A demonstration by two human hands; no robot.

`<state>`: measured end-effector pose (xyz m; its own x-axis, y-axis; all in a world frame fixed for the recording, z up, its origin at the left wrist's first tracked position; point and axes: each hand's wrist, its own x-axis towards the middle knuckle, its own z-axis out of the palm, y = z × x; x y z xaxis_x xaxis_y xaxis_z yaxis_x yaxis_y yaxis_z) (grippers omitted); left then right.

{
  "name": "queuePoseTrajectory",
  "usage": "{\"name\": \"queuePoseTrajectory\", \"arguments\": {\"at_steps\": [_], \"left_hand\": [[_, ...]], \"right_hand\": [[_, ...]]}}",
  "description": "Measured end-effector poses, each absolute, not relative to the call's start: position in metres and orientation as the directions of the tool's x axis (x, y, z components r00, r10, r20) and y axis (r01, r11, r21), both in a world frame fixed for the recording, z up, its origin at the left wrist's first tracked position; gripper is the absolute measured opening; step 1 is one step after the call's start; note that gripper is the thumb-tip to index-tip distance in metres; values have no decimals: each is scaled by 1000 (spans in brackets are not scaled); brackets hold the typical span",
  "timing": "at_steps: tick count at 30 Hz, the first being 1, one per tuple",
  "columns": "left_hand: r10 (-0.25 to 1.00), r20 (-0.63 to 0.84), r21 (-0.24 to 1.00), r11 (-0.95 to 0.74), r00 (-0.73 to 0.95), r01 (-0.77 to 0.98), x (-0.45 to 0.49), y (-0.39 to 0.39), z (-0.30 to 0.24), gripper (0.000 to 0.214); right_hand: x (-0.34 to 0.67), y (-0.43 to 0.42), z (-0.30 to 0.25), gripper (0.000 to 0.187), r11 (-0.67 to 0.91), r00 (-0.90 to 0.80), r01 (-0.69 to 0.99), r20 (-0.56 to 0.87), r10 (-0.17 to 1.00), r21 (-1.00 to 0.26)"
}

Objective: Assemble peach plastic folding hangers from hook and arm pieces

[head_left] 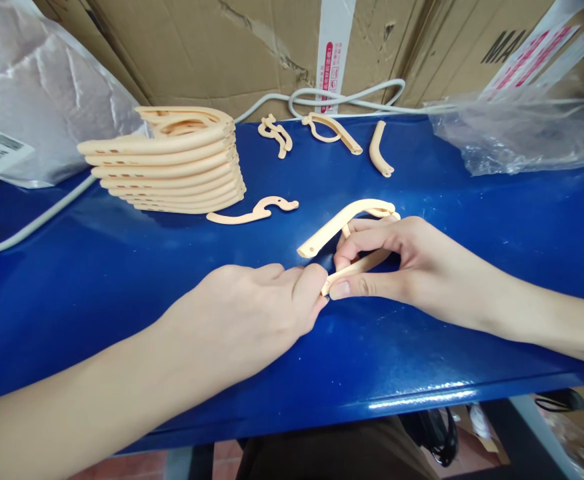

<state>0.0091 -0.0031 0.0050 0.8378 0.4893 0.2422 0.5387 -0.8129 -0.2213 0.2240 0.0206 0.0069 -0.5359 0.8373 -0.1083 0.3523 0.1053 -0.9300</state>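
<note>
My right hand (397, 260) pinches a cream plastic hanger arm (365, 265) between thumb and fingers. Closed up against the near end of that same hanger arm is my left hand (267, 300); its fingertips are mostly hidden behind the knuckles. A curved hanger piece (347, 223) with a hole at its end sticks out just beyond my right fingers, and I cannot tell whether it is joined to the held arm. To the left, a flat hanger hook piece (255, 211) lies on the blue table (122, 267).
A stack of folded cream hangers (172, 163) stands at back left. Several loose hanger parts (335, 130) lie at the back, before cardboard boxes (252, 53) and a white cable (347, 99). Plastic bags sit left (47, 100) and right (527, 137).
</note>
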Motion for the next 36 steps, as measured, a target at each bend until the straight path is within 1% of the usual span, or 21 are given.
{"name": "queuePoseTrajectory", "arguments": {"at_steps": [2,4,6,8,11,14,16,18,20,23,28,32,36], "left_hand": [[505,256,-209,-804,824,557,9,-4,6,35],[539,239,-166,-797,807,581,7,-4,6,35],[583,208,-74,-791,785,607,4,-3,5,36],[612,207,32,-784,763,620,0,0,3,35],[622,242,119,-781,745,613,-4,4,0,33],[651,198,220,-758,733,614,-4,5,1,27],[691,155,303,-713,706,632,-3,4,5,22],[730,123,354,-665,673,657,-1,2,12,19],[747,114,387,-641,655,663,0,0,18,20],[750,122,424,-631,649,649,1,-1,20,23],[723,187,394,-675,665,624,-1,3,10,28],[733,124,431,-647,669,629,-1,3,8,28],[705,95,396,-675,703,623,0,1,12,26]], "right_hand": [[223,20,6,21,102,-534,345,-106,839,-933],[223,20,7,23,108,-538,344,-101,837,-933],[223,20,8,25,133,-532,353,-82,843,-926],[225,21,9,26,160,-518,363,-56,853,-918],[228,25,10,26,204,-536,368,-28,844,-907],[232,28,8,25,303,-582,384,25,813,-872],[233,31,6,23,399,-615,397,84,784,-827],[235,32,4,21,474,-645,401,126,753,-784],[236,34,3,18,510,-668,389,146,730,-767],[237,36,3,15,506,-688,357,145,711,-786],[237,37,3,19,410,-679,330,88,729,-850],[235,37,4,21,374,-677,329,60,734,-867],[235,36,5,21,362,-689,330,40,724,-872]]}}
